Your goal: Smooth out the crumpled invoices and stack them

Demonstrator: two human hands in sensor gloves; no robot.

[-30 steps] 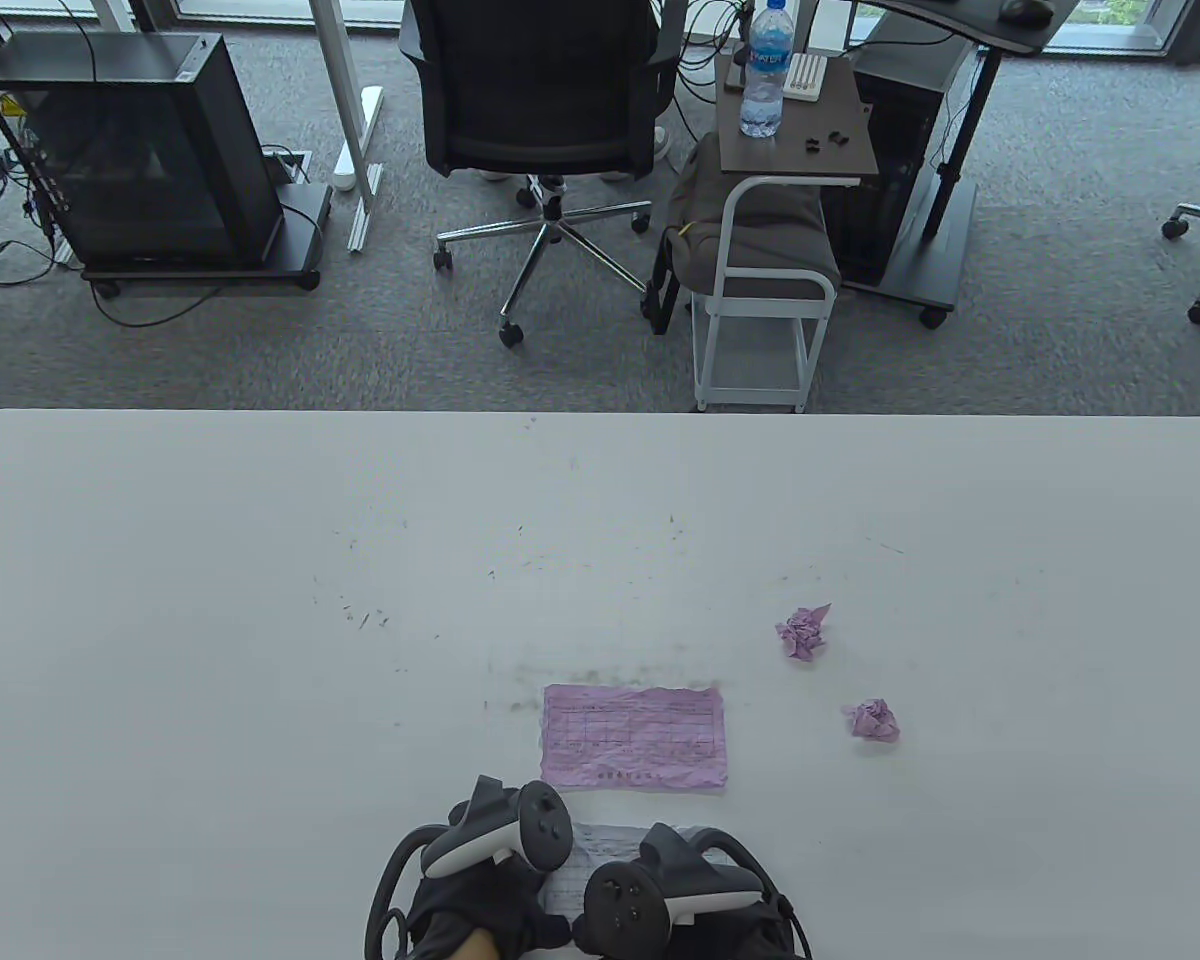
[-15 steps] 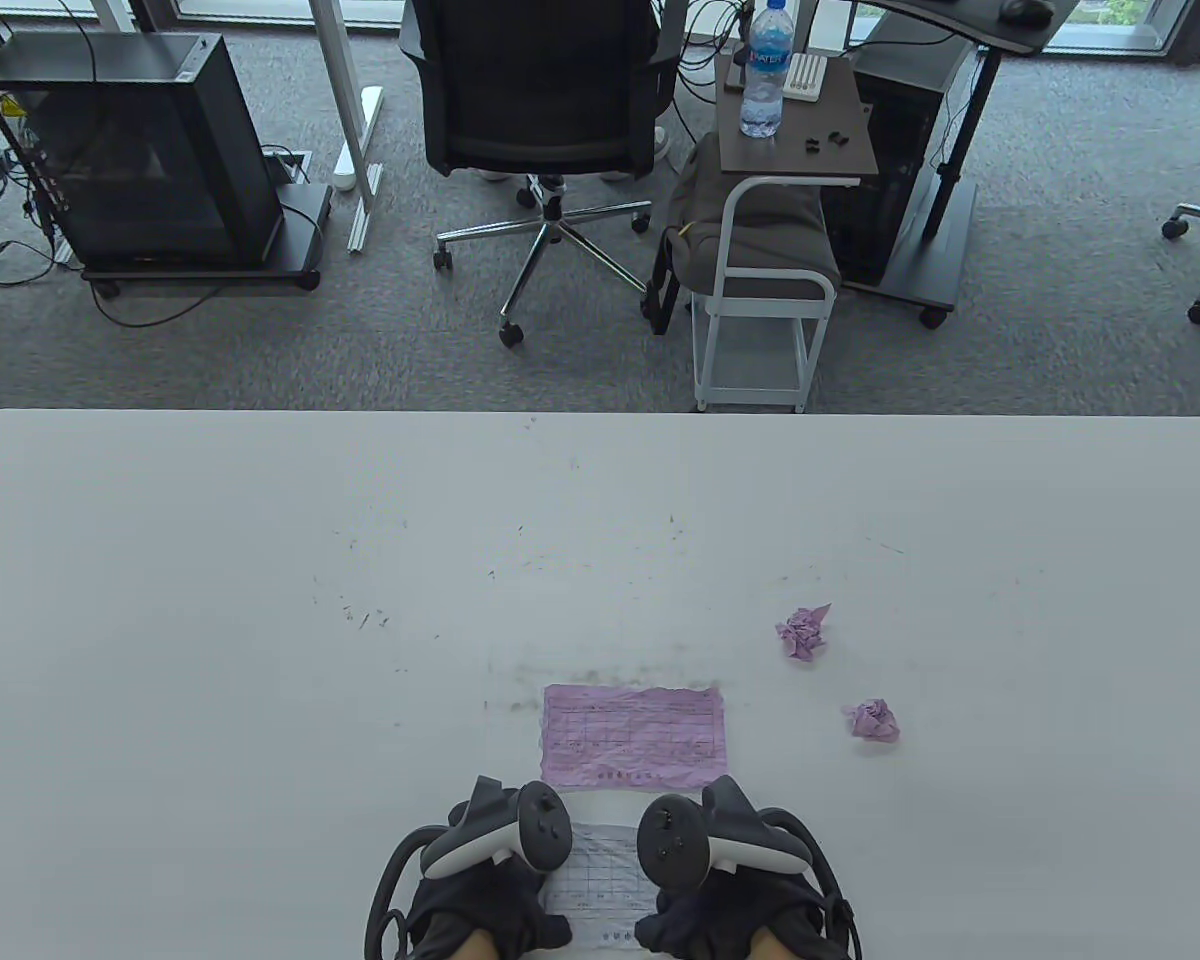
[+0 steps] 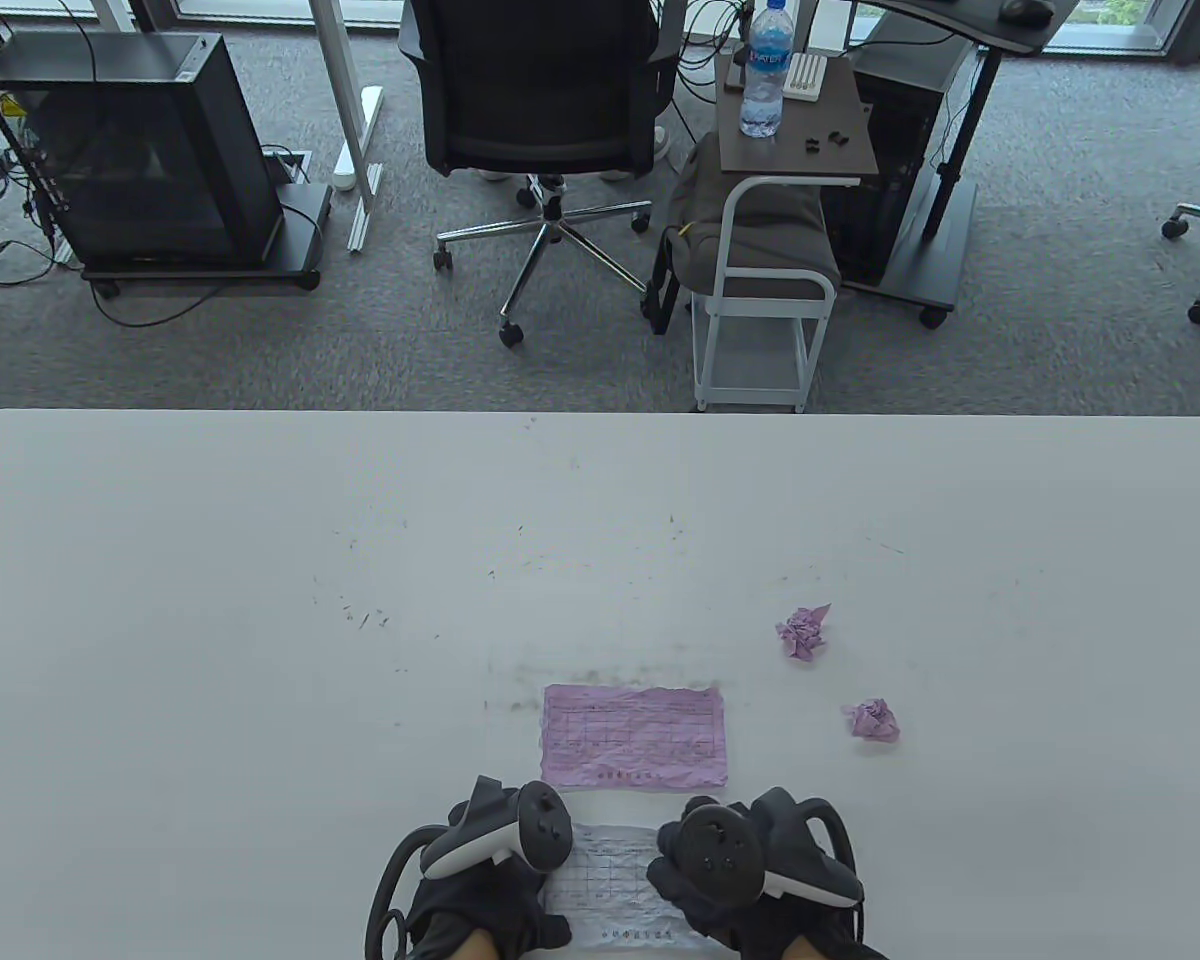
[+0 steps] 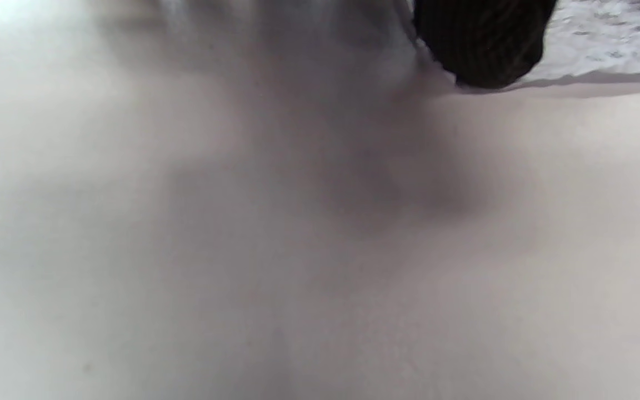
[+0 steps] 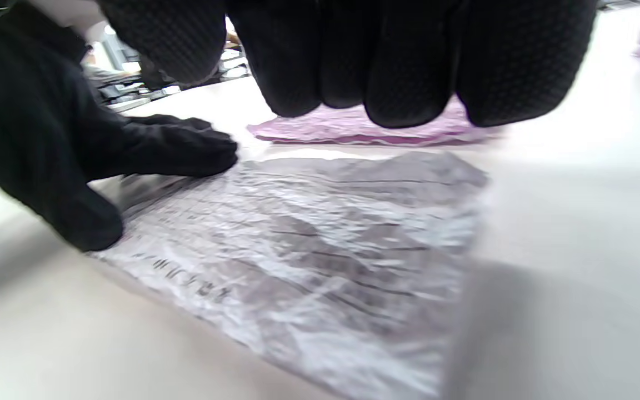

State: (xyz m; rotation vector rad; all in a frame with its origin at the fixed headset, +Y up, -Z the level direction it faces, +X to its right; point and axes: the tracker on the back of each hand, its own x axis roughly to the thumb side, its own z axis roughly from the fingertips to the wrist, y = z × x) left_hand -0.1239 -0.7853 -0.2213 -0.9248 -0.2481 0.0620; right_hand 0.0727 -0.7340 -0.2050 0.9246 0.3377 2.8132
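Two hands flank a white invoice (image 3: 610, 885) at the worktop's (image 3: 260, 600) near edge: left hand (image 3: 480, 900) fingers press it flat, right hand (image 3: 760, 890) fingers hover slightly curled. Pink flattened invoice (image 3: 633, 737) lies just beyond; print unreadable.

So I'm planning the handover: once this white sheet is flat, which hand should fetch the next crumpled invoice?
Probably the right hand: both crumpled pink balls lie on its side of the table, while the left hand pins the white invoice.
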